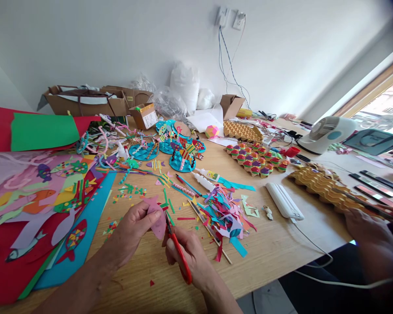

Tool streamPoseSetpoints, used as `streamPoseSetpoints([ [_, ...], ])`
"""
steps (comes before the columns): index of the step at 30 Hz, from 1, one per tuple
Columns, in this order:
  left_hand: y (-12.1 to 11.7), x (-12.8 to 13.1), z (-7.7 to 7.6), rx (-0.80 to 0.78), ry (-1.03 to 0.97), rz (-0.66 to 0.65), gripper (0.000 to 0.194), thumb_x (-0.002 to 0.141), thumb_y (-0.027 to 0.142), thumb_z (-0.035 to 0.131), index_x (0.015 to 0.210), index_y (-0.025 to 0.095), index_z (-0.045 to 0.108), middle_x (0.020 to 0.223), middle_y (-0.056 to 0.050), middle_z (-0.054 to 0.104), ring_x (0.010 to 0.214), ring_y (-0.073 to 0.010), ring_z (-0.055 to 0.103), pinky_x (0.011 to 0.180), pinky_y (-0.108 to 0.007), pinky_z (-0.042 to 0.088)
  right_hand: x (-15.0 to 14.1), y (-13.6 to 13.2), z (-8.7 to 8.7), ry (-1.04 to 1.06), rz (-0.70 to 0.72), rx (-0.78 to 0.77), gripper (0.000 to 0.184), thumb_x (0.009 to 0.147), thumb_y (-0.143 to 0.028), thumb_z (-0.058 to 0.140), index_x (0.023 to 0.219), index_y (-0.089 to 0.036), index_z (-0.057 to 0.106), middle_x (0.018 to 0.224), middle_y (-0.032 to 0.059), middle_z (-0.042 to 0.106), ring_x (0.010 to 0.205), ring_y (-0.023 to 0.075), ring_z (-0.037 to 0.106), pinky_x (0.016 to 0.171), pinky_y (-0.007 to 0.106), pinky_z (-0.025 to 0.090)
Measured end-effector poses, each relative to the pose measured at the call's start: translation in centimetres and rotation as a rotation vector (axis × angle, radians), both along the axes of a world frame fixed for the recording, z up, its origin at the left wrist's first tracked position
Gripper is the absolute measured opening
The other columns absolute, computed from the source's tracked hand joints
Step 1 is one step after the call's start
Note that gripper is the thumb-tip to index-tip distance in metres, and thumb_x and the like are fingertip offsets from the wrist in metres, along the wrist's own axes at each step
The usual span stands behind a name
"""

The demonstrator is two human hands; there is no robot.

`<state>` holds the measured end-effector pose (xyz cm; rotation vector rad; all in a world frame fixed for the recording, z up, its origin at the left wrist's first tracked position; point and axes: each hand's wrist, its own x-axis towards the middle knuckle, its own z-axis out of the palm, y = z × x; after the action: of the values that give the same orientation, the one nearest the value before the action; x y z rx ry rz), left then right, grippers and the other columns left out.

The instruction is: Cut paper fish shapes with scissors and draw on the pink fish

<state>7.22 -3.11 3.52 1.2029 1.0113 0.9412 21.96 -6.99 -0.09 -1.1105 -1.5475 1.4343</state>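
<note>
My left hand point(135, 224) pinches a pinkish-purple paper fish point(157, 221) by its upper left side, just above the front of the table. Red-handled scissors point(180, 257) are gripped in my right hand point(190, 247), their dark blades pointing up along the fish's right edge. Whether the blades touch the paper I cannot tell. Narrow green paper strips point(170, 206) lie behind the blades. To the right of my hands a heap of coloured paper scraps point(227, 213) spreads over the wood, with a thin wooden stick point(212, 235) beside it.
Coloured sheets point(101, 205) with paper fish cover the left side. Blue decorated discs point(182, 164), glue bottles point(203, 181) and painted egg cartons point(257, 159) stand farther back. A white power bank point(283, 200) trails a cable. At right, another person's hand point(367, 226) is by a plain egg carton point(327, 187).
</note>
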Motion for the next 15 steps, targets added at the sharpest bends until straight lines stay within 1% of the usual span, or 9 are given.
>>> streamPoseSetpoints([
  [3,0.02,-0.06,-0.21,-0.001,-0.001,0.017,0.021,0.075,0.027,0.051,0.055,0.019,0.051,0.051,0.004,0.055,0.053,-0.0117,0.047,0.056,-0.025,0.038,-0.02,-0.02,0.04,-0.005,-0.004,-0.005,0.027,0.085,-0.031,0.039,0.062,-0.017,0.044,0.05,-0.0033,0.044,0.046,0.0081,0.039,0.045,0.018,0.031],
  [6,0.02,-0.11,-0.22,0.013,0.008,-0.001,0.024,0.076,0.027,0.05,0.053,0.019,0.05,0.051,0.003,0.055,0.052,-0.0121,0.047,0.056,-0.025,0.038,-0.17,-0.03,-0.03,-0.001,-0.021,-0.035,0.025,0.083,-0.03,0.04,0.061,-0.017,0.043,0.047,-0.0041,0.043,0.043,0.0077,0.038,0.043,0.018,0.03],
  [11,-0.02,0.01,0.19,0.037,0.021,-0.025,0.026,0.076,0.027,0.048,0.051,0.02,0.048,0.05,0.003,0.053,0.053,-0.0129,0.047,0.058,-0.026,0.038,-0.22,0.03,0.14,0.016,-0.04,-0.047,0.025,0.081,-0.03,0.04,0.059,-0.018,0.042,0.044,-0.0048,0.041,0.04,0.0072,0.036,0.041,0.018,0.029],
  [15,-0.02,0.14,0.44,0.028,0.046,-0.015,0.026,0.075,0.028,0.048,0.05,0.02,0.048,0.048,0.003,0.053,0.052,-0.013,0.046,0.057,-0.026,0.038,-0.19,-0.01,0.33,0.011,-0.047,-0.052,0.025,0.079,-0.03,0.041,0.057,-0.018,0.041,0.044,-0.0049,0.04,0.04,0.0065,0.035,0.04,0.017,0.028],
])
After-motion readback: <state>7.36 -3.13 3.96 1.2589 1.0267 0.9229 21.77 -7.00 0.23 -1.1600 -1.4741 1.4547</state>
